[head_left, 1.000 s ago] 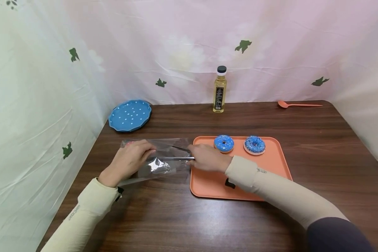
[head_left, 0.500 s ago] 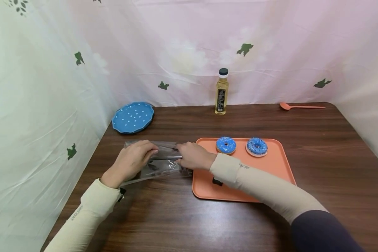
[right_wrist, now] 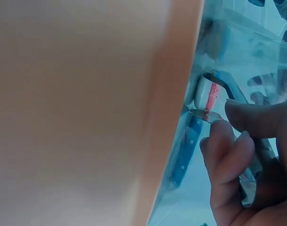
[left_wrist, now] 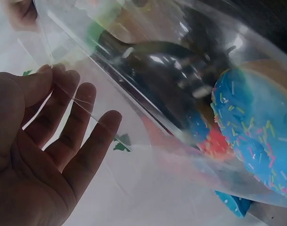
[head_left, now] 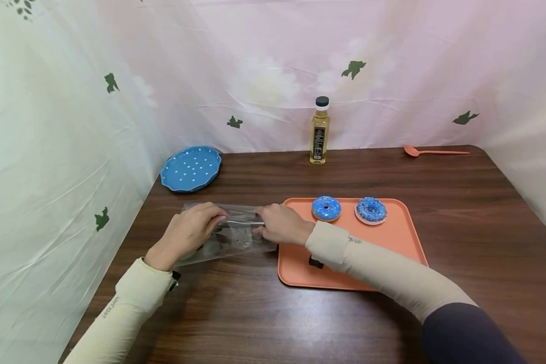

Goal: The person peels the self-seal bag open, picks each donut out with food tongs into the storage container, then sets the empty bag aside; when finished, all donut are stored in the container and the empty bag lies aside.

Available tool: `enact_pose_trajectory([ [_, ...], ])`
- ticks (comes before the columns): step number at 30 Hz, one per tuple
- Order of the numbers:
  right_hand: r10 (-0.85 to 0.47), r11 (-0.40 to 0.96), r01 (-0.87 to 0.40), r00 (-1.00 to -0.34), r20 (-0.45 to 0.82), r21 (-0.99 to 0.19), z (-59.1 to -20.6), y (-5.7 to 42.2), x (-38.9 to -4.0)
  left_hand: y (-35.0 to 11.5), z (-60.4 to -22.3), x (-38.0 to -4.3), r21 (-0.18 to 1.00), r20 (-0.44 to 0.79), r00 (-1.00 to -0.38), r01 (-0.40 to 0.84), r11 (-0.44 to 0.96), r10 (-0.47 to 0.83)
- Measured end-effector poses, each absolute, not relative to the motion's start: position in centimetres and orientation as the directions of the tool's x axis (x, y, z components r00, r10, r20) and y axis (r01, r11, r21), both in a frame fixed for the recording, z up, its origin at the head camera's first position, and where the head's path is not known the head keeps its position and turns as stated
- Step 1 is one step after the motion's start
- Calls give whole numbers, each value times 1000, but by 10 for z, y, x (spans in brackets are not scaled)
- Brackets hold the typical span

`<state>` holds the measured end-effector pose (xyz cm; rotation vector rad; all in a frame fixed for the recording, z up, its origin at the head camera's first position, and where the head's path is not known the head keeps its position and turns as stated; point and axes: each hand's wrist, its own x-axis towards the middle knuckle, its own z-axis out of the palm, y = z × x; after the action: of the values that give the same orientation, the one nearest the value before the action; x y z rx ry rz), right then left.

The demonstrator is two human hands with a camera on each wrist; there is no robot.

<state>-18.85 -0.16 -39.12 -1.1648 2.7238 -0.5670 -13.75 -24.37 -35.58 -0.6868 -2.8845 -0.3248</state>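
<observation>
My left hand [head_left: 186, 230] pinches the edge of a clear plastic bag [head_left: 241, 240] and holds it up a little. With curled fingers my right hand [head_left: 282, 223] grips metal tongs [right_wrist: 235, 87], whose arms reach into the bag's mouth. In the right wrist view, the tong tips lie on either side of a pink-iced donut [right_wrist: 211, 94]. A blue-iced donut with sprinkles [left_wrist: 254, 125] also shows through the plastic in the left wrist view. Seen from the head, the left hand hides most of the bag's contents.
Right of the bag, an orange tray [head_left: 391, 253] carries two blue donuts [head_left: 326, 208]. A blue dotted plate [head_left: 191, 169] stands at the back left, an oil bottle [head_left: 319, 134] at the back middle, an orange spoon [head_left: 437, 151] at the back right. Curtains enclose the table.
My right hand has moved left, carrying the tongs deeper into the bag, and then stayed about there. The tong arms look closer together. My left hand keeps its hold on the bag.
</observation>
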Motion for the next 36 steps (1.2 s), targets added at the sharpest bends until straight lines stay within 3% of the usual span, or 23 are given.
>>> enact_pose_trajectory([
  [19, -626, 713, -560, -779, -23, -421, -366, 86, -159, -241, -358, -144, 188, 210, -879, 467, 864, 429],
  [36, -618, 696, -555, -786, 13, -455, -383, 77, -153, -241, -359, -142, 201, 207, -884, 458, 866, 420],
])
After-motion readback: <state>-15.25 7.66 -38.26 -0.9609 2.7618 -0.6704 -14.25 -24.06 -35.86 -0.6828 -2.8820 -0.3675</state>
